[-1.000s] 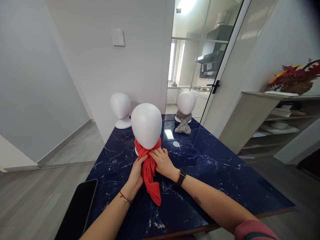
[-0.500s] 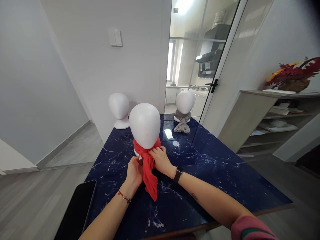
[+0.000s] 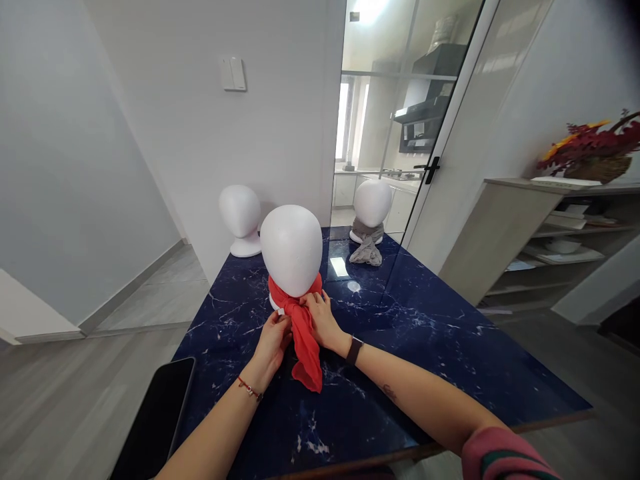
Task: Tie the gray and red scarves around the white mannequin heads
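Note:
A red scarf (image 3: pixel 306 347) is wrapped round the neck of the white foam mannequin head (image 3: pixel 291 248) in front of me, knotted at the front with its tail hanging down onto the table. On the knot's left side my left hand (image 3: pixel 273 340) is closed, its fingertips pinching the scarf beside a small white tag. My right hand (image 3: pixel 323 321) curls over the cloth at the right of the knot, with the fingers closed on it. The fingertips of both hands are partly hidden by the fabric.
Behind stand a bare white foam head (image 3: pixel 239 212) at left and another foam head (image 3: pixel 373 203) with a grey scarf (image 3: pixel 367 252) at right. A black phone (image 3: pixel 155 420) is at the near left of the dark blue marbled table (image 3: pixel 425 373). Shelves (image 3: pixel 560 240) stand at right.
The scarf's hanging tail has shifted slightly right and up. My fingers have moved a little at the knot, and the view has turned slightly.

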Available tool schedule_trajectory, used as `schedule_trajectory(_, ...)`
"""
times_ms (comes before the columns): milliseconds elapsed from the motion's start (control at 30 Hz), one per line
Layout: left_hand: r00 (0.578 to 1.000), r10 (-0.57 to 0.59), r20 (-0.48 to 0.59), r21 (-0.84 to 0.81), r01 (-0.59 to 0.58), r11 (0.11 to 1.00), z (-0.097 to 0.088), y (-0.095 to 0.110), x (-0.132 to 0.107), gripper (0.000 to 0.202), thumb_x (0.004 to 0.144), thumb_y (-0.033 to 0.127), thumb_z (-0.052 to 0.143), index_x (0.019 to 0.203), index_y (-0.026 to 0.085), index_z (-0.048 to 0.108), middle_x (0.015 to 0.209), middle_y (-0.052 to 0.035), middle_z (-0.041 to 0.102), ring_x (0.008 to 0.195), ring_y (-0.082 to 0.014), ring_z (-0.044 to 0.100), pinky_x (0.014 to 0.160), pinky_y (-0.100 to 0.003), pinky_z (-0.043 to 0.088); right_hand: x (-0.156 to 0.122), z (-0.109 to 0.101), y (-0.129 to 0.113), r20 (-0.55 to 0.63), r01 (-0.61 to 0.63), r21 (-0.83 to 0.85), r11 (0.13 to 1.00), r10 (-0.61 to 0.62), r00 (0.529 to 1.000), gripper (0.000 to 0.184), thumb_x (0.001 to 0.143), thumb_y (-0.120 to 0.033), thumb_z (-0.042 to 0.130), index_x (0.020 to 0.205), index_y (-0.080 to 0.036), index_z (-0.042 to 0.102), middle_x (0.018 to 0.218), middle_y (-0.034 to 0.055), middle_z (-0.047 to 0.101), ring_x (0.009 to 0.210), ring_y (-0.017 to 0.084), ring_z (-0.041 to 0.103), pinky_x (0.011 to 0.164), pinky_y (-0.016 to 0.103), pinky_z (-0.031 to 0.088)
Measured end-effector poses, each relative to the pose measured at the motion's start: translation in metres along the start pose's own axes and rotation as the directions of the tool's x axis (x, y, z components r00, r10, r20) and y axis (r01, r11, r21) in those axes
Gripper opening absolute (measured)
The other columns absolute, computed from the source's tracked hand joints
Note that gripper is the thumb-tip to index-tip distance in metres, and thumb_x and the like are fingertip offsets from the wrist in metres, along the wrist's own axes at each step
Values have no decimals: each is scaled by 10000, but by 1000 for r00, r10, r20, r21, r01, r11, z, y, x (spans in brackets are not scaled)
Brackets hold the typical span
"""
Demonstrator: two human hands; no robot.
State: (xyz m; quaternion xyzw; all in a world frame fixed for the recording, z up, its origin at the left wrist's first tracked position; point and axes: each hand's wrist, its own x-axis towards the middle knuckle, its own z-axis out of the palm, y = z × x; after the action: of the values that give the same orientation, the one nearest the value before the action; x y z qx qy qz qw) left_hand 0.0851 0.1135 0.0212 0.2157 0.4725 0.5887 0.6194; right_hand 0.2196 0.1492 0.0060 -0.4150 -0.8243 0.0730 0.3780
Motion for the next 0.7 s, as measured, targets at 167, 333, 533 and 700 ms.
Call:
schedule_trajectory(167, 998, -31, 60, 19, 30, 999, -4, 1, 7, 187, 585, 150, 705, 739, 148, 599, 616, 9, 634, 503, -94, 562, 528, -220, 427, -6, -1, -3, -52, 11, 52, 999, -8, 999, 339, 808, -234, 550, 1134, -199, 465, 1096, 71, 607, 1021, 222, 512, 1064, 467, 185)
schedule_trajectory(333, 997, 16, 76, 2, -16, 1000, -8, 3, 9, 145, 593, 177, 712, 713, 138, 641, 664, -9, 658, 554, -102, 567, 563, -232, 433, -10, -8, -8, -119, 42, 89, 995, -31, 992, 389, 810, -222, 543, 1188, -179, 461, 1138, 83, 593, 1070, 209, 531, 1074, 455, 191)
schedule_trajectory(533, 991, 94, 93, -9, -94, 996, -7, 6, 10, 122, 593, 181, 737, 684, 136, 668, 753, -46, 695, 719, -137, 619, 727, -264, 474, -11, -10, -6, -164, 26, 60, 998, -16, 986, 302, 874, -166, 458, 1155, -216, 555, 1129, 53, 608, 1077, 176, 539, 1096, 425, 190)
schedule_trajectory(700, 993, 109, 44, 13, -110, 994, -6, 7, 9, 193, 560, 214, 770, 668, 133, 632, 614, 3, 635, 520, -69, 532, 536, -199, 414, -10, -9, -5, -219, -8, 141, 990, 39, 975, 311, 853, -149, 450, 1140, -217, 550, 1112, 54, 624, 1074, 195, 544, 1074, 423, 256)
